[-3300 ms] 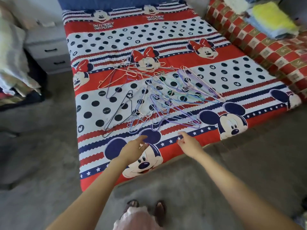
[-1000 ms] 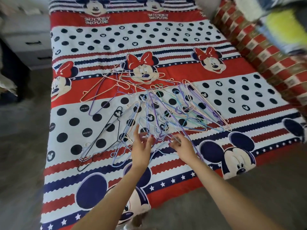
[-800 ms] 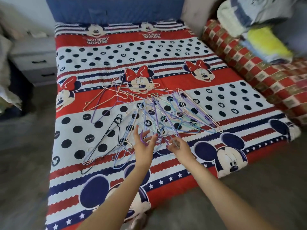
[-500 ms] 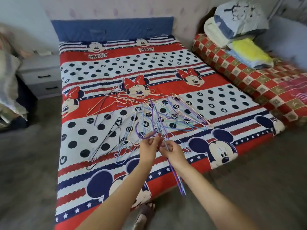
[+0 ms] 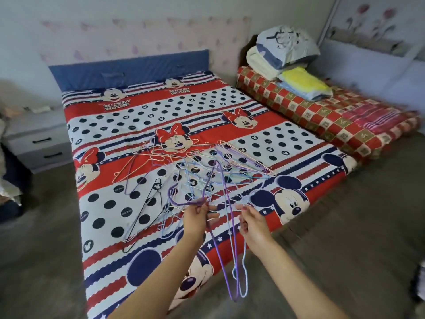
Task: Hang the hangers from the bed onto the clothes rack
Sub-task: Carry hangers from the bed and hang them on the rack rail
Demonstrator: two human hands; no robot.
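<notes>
Above the bed (image 5: 110,203), both hands now lift hangers (image 5: 224,238) higher.

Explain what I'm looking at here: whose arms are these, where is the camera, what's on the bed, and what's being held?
There is no machine here. A person wears one wide-angle camera on the head, looking forward and down, so the two bare arms reaching in from the bottom are the person's own. The left hand grips the hook end of a purple hanger, which hangs down in front of the bed. The right hand has its fingers curled round a light blue hanger, which dangles beside the purple one. A tangled pile of thin wire hangers lies on the cartoon-print sheet. Folded bedding sits on the checked mattress to the right. No clothes rack is in view.
</notes>
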